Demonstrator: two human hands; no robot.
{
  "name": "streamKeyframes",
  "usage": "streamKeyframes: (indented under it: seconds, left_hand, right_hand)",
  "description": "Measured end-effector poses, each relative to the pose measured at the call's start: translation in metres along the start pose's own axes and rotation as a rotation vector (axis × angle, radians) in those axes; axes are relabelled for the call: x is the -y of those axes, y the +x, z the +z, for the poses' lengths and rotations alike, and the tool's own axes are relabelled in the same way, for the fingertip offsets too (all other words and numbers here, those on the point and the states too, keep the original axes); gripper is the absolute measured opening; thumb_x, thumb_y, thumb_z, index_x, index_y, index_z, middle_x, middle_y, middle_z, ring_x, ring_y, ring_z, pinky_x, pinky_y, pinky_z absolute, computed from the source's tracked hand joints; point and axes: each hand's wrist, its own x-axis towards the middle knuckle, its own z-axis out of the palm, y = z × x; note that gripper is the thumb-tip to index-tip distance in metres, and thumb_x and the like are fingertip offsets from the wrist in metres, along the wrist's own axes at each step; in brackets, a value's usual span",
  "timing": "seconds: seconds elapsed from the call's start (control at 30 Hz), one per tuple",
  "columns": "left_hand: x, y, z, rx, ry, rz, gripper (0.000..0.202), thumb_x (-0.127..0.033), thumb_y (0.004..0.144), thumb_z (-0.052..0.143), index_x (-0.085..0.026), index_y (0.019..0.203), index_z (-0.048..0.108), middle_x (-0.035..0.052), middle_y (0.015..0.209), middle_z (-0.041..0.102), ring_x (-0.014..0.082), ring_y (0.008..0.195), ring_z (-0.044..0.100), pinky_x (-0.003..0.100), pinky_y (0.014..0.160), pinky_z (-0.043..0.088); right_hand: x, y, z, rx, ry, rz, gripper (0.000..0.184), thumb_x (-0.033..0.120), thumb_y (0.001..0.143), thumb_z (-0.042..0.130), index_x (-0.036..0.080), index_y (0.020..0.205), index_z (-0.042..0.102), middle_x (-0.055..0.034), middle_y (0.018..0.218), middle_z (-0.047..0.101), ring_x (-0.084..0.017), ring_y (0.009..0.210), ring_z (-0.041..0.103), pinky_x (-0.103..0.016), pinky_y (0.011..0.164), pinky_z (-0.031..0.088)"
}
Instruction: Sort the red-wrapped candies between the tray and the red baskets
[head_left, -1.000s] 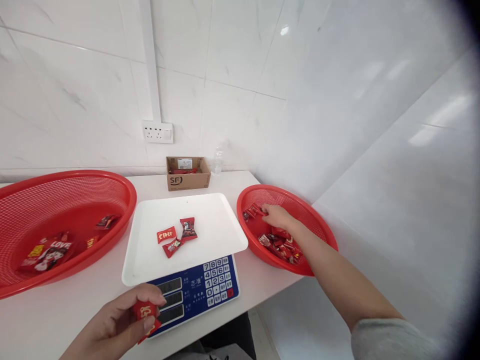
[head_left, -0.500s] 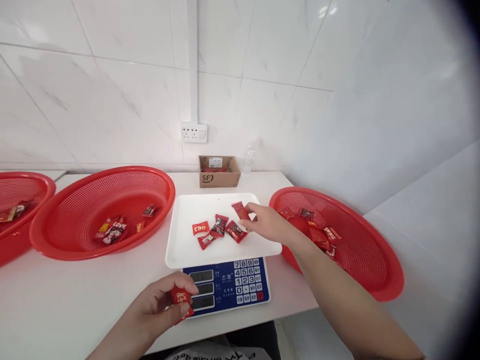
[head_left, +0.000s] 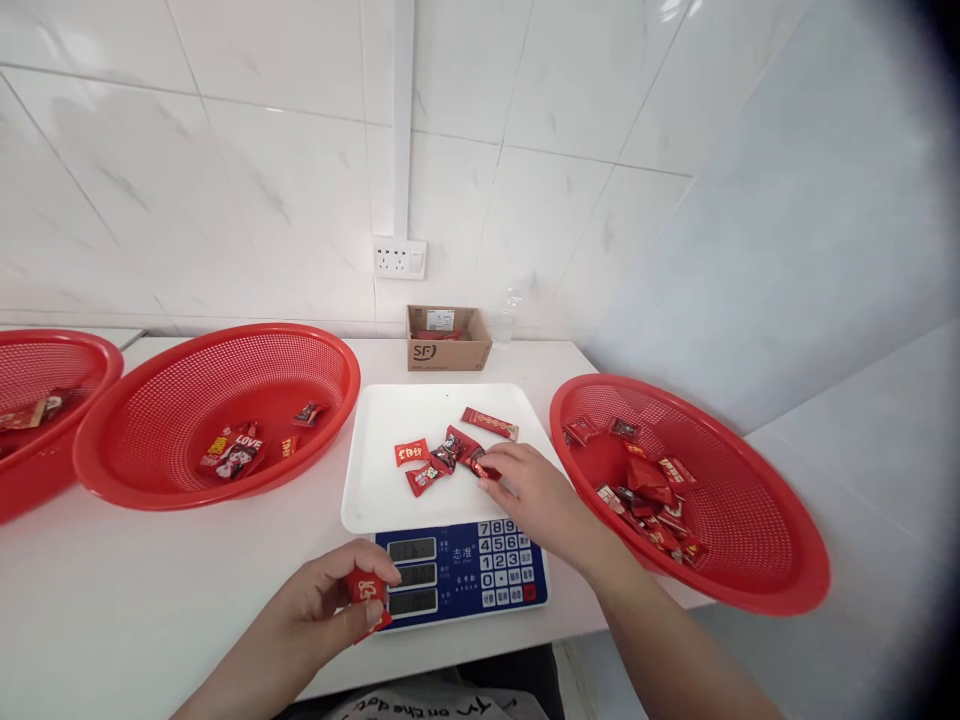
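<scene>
My left hand (head_left: 322, 610) is closed on a red wrapped candy (head_left: 367, 590) with yellow lettering, in front of the scale's left side. Over the white weighing tray (head_left: 375, 505), my right hand (head_left: 536, 495) has its thumb and fingers pinched at the right end of a dark red wrapped candy (head_left: 471, 456). Close by on the tray lie a brown-and-red candy (head_left: 448, 452), a bright red packet (head_left: 411, 452) and another red candy (head_left: 426, 478). A long, narrow red packet (head_left: 490, 423) rests behind my right fingers.
The blue scale panel (head_left: 469, 610) faces me below the tray. Red perforated baskets with packets stand at right (head_left: 780, 560), left (head_left: 112, 470) and far left (head_left: 45, 485). Behind the tray are a cardboard box (head_left: 450, 356) and a clear plastic bottle (head_left: 508, 318), near the tiled wall.
My right hand has let go of the long narrow packet, which now lies on the tray, and has moved down to a dark red candy. My left hand still holds its candy.
</scene>
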Motion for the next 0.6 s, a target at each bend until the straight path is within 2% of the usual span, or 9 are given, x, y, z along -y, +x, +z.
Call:
streamKeyframes:
  seconds: [0.1,0.23,0.4,0.53,0.6]
  left_hand:
    - [0.001,0.002,0.0,0.002,-0.01,-0.018,0.023,-0.04,0.079,0.06,-0.022,0.093,0.061,0.0031,0.092,0.058,0.016,0.078,0.05,0.027,0.067,0.038]
    - [0.001,0.005,0.003,0.005,-0.022,-0.011,0.022,-0.04,0.078,0.062,-0.022,0.091,0.061,0.0017,0.087,0.055,0.0151,0.076,0.049,0.026,0.067,0.038]
    - [-0.001,0.009,0.01,-0.025,-0.06,-0.02,0.03,-0.04,0.075,0.066,-0.023,0.099,0.06,0.0025,0.092,0.059,0.0141,0.075,0.051,0.025,0.064,0.04]
    - [0.0,0.01,0.014,-0.038,-0.117,-0.014,0.038,-0.038,0.073,0.069,-0.025,0.107,0.058,0.0046,0.101,0.063,0.0189,0.09,0.055,0.029,0.075,0.043]
    - [0.0,0.011,0.015,-0.008,-0.096,-0.024,0.035,-0.037,0.074,0.068,-0.025,0.105,0.059,0.0045,0.101,0.064,0.0205,0.096,0.056,0.031,0.081,0.042]
  right_hand:
    - [0.005,-0.015,0.008,-0.022,0.071,-0.003,0.021,0.021,0.088,0.048,0.025,0.097,0.066,-0.0066,0.106,0.062,-0.022,0.099,0.058,-0.04,0.084,0.049]
    - [0.008,-0.015,0.016,-0.023,0.183,-0.062,0.023,0.018,0.088,0.047,0.026,0.095,0.067,-0.0057,0.106,0.063,-0.021,0.1,0.058,-0.041,0.088,0.049]
    - [0.019,-0.011,0.016,-0.173,0.23,-0.063,0.022,0.02,0.088,0.048,0.024,0.102,0.065,-0.0077,0.11,0.063,-0.023,0.106,0.056,-0.043,0.093,0.046]
    - [0.031,-0.025,0.013,-0.081,0.364,-0.036,0.021,0.032,0.09,0.048,0.026,0.102,0.063,-0.0046,0.099,0.067,-0.019,0.093,0.062,-0.035,0.082,0.051]
    - [0.027,-0.028,0.014,-0.073,0.335,-0.024,0.024,0.034,0.09,0.047,0.025,0.106,0.062,-0.0057,0.104,0.066,-0.02,0.099,0.061,-0.035,0.086,0.05]
